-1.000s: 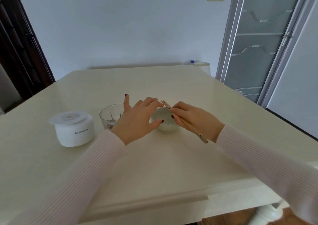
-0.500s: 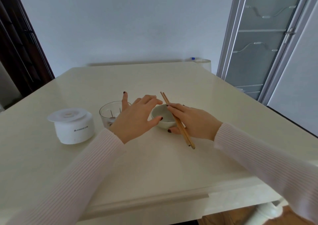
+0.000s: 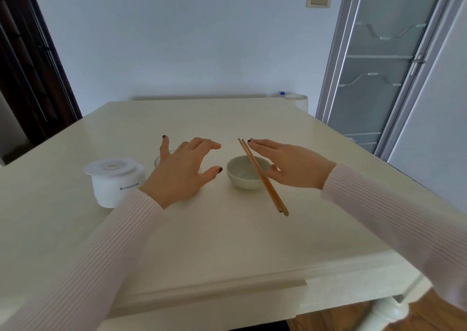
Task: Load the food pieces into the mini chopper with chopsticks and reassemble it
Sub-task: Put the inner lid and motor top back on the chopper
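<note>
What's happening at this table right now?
A person has both hands open above the table. The chopsticks rest across the white bowl, beside the right hand. The left hand hovers in front of the glass chopper cup. The white motor unit stands apart, unassembled.

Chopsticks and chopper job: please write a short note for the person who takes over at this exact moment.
Left hand: open, fingers spread, holding nothing, in front of the glass chopper cup.
Right hand: open and flat, holding nothing, just right of the chopsticks.
Chopsticks lie across the white bowl, near ends on the table.
White motor unit, a flat lid on top of it, stands at left, apart from the cup.
Done: the bowl looks empty, so loading seems finished; the cup's contents are hidden.
Left: put the chopper back together.
</note>
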